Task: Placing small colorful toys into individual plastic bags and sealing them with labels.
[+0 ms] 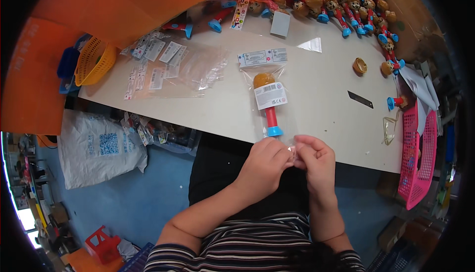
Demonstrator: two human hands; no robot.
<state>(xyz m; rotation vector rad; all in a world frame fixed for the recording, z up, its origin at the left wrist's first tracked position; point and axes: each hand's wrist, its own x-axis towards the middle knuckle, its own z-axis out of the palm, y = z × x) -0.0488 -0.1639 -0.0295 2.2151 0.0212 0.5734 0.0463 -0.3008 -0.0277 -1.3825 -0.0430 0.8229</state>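
Note:
A clear plastic bag lies at the table's front edge, its open or loose end toward me. Inside it is a toy figure with a brown round head, red stick body and blue foot. A white barcode label covers part of the toy, and a printed strip runs across the bag's far end. My left hand and my right hand meet at the bag's near end, both pinching its plastic between thumb and fingers. The fingertips partly hide what they grip.
Several similar toys are heaped along the back. Flat clear bags and labels lie left, beside a yellow basket. A dark blade, a brown cup-like piece and a pink basket are at the right.

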